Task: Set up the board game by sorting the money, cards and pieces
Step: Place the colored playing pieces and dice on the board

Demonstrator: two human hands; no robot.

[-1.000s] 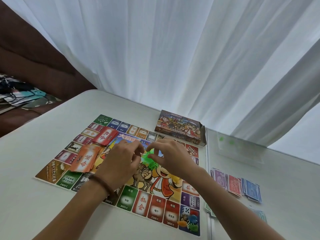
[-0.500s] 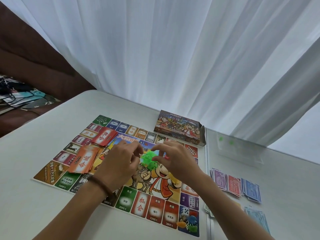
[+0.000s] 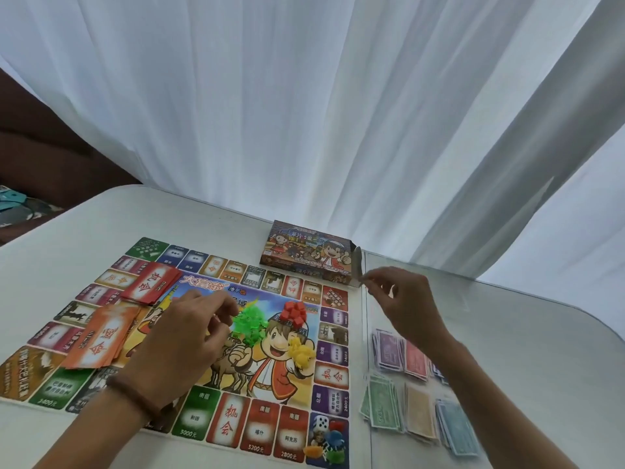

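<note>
- The left hand (image 3: 184,336) is bare, with a bracelet (image 3: 133,390) on the wrist just behind it.
- The bracelet is a single strand of small rounded beads, dark reddish brown, sitting snug round the wrist.
- Behind the bracelet the left forearm (image 3: 98,434) is bare as far as the view reaches.
- The right hand (image 3: 404,299) is bare, and so is the wrist behind it.
- The right forearm (image 3: 480,401) behind that hand is likewise uncovered down to the lower edge.
</note>
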